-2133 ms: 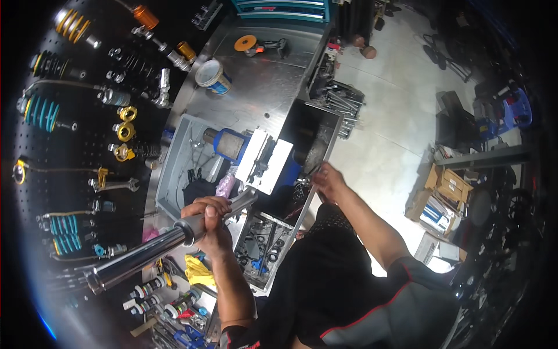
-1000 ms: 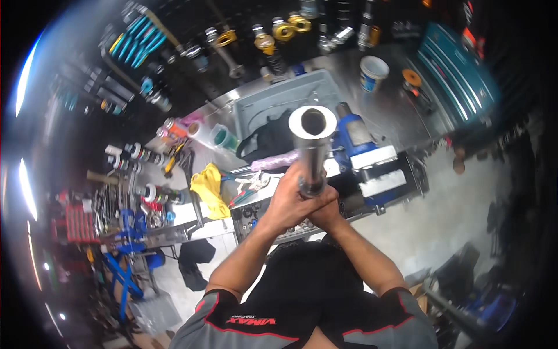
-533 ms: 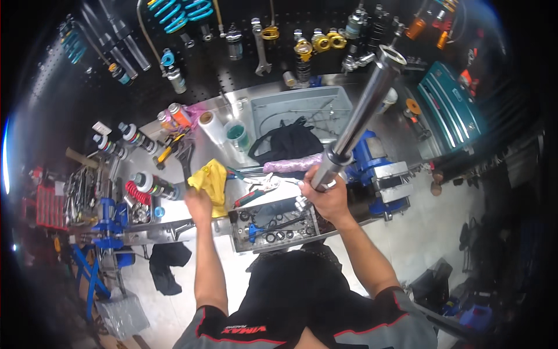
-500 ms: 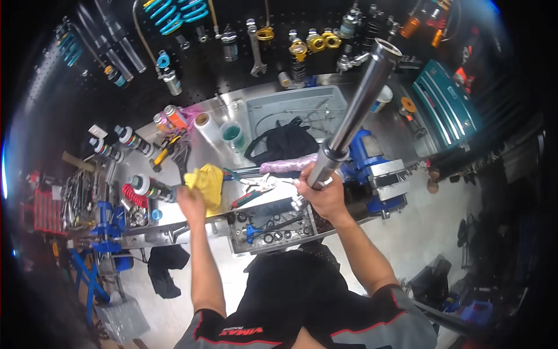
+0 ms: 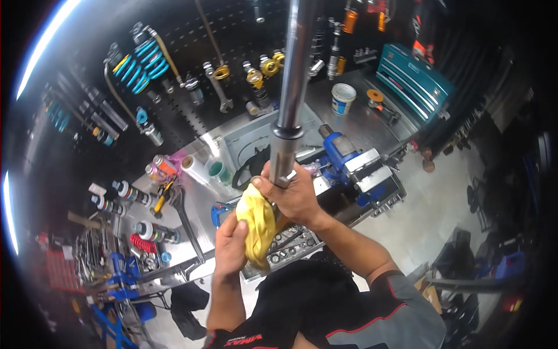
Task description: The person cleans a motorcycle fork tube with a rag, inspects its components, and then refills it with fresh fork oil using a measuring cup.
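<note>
A long silver suspension fork tube (image 5: pixel 292 87) stands steeply up in front of me, its top cut off by the upper edge of the view. My right hand (image 5: pixel 299 199) is closed around its lower end, just under a wider collar. Pinched in my left hand (image 5: pixel 230 244), a crumpled yellow cloth (image 5: pixel 257 224) hangs down beside my right hand. The cloth's upper end meets my right thumb; whether the right fingers also grip it, I cannot tell. Below both hands lies an open drawer or tray (image 5: pixel 302 251) of small metal parts, partly covered.
A blue bench vise (image 5: pixel 343 152) is fixed right of the tube. Behind it are a grey tub (image 5: pixel 238 138), a white bucket (image 5: pixel 343 98) and a teal toolbox (image 5: pixel 414 78). Bottles (image 5: pixel 156 232) and a large wrench (image 5: pixel 189 221) lie on the left. Springs (image 5: pixel 132 74) hang on the pegboard.
My left hand has lifted the yellow cloth off the bench and brought it right, against my right hand. The fork tube has swung more upright and moved left. The whole view has shifted.
</note>
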Motion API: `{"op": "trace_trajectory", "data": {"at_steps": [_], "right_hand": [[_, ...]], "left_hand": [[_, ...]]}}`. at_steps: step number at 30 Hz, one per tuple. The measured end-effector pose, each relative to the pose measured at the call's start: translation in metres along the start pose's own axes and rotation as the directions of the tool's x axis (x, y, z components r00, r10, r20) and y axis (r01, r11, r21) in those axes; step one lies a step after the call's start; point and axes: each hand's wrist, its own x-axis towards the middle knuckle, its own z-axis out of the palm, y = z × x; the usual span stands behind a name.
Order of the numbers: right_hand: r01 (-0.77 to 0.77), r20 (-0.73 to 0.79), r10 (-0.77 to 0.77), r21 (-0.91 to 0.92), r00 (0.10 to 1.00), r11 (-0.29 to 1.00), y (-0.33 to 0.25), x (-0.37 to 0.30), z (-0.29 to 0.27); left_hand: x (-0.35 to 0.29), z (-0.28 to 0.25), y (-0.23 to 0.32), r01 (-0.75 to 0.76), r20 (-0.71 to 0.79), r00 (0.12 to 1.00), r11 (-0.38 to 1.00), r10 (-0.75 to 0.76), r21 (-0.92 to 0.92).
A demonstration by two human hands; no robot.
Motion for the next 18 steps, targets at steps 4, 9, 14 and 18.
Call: {"op": "trace_trajectory", "data": {"at_steps": [4,9,14,18], "right_hand": [[-0.028,-0.028,0.030,0.048,0.999,0.998,-0.017,0.001,-0.005],[-0.131,-0.024,0.142,0.253,0.990,0.959,-0.021,-0.003,-0.004],[-0.063,0.035,0.058,0.167,0.998,0.984,-0.033,-0.005,-0.002],[-0.029,0.211,-0.015,0.202,0.977,0.979,-0.059,0.010,-0.010]], "left_hand": [[0.001,-0.002,-0.010,-0.192,0.171,0.977,0.874,0.128,0.446],[0.012,0.031,-0.031,-0.227,0.004,0.938,0.603,0.348,0.765],[0.039,0.056,-0.005,-0.038,-0.121,0.988,0.906,0.098,0.423],[0.062,0.046,0.013,0.016,0.134,0.989,0.936,-0.067,0.353]]}}
